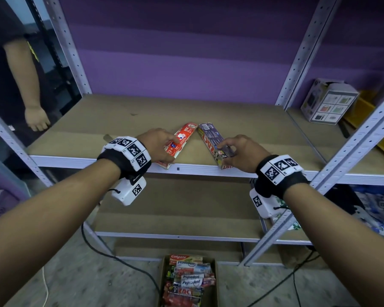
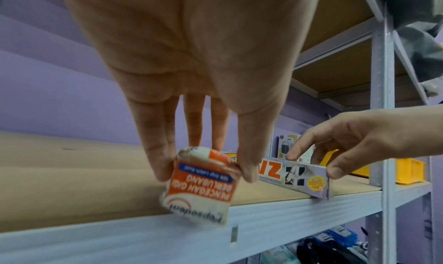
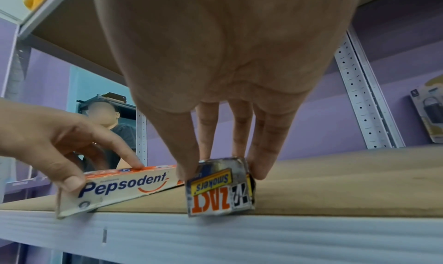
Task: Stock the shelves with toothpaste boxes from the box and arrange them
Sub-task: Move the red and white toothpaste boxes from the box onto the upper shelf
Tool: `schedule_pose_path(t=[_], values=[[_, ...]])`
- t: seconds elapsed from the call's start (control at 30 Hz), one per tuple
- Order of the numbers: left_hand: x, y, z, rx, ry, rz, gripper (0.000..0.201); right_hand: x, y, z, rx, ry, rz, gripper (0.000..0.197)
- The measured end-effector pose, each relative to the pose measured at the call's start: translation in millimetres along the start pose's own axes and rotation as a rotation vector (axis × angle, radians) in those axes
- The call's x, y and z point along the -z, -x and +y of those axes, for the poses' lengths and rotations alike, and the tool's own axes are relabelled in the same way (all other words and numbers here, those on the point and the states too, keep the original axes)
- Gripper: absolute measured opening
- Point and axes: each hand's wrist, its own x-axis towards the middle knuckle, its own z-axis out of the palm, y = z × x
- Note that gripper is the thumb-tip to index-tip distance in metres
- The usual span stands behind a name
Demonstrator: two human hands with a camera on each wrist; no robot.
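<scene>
while both boxes lie flat on the shelf near the middle of its front edge, each of the hands pinches the near end of one: the left hand has its thumb on one long side and its fingers on the other side of the red and white pepsodent box, and the right hand grips the dark zact box the same way, thumb on the inner side and fingers on the outer side. the two boxes are angled so that their far ends nearly meet toward the back of the shelf while their near ends are spread apart, making an upside-down v; the near end of each one reaches the white metal front rail, and in the wrist views both ends stick out slightly over it. below, on the floor in front of the shelving, an open cardboard box is packed with more toothpaste boxes, with colgate, pepsodent and zact labels showing. on the neighbouring shelf bay to the right stands a white product carton beside a yellow bin. another person's arm hangs at the left edge of the head view, beyond the shelf post. black cables trail over the floor.
</scene>
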Motion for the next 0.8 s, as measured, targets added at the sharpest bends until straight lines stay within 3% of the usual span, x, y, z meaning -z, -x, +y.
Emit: schedule_pose_path(t=[0.17,0.37,0.8], values=[[-1.8,-6.0,-3.0,-0.003,0.038,0.091,0.059,-6.5,-6.5,-0.8,-0.022,-0.043,0.041,0.044],[-2.7,-1.2,-3.6,-0.025,0.024,0.103,0.057,-9.2,-2.3,-3.5,-0.021,-0.073,0.057,0.044],[-4.8,34.9,13.4,-0.19,0.098,0.153,0.036,-0.2,40.5,-3.0,0.139,-0.097,0.137,0.02]])
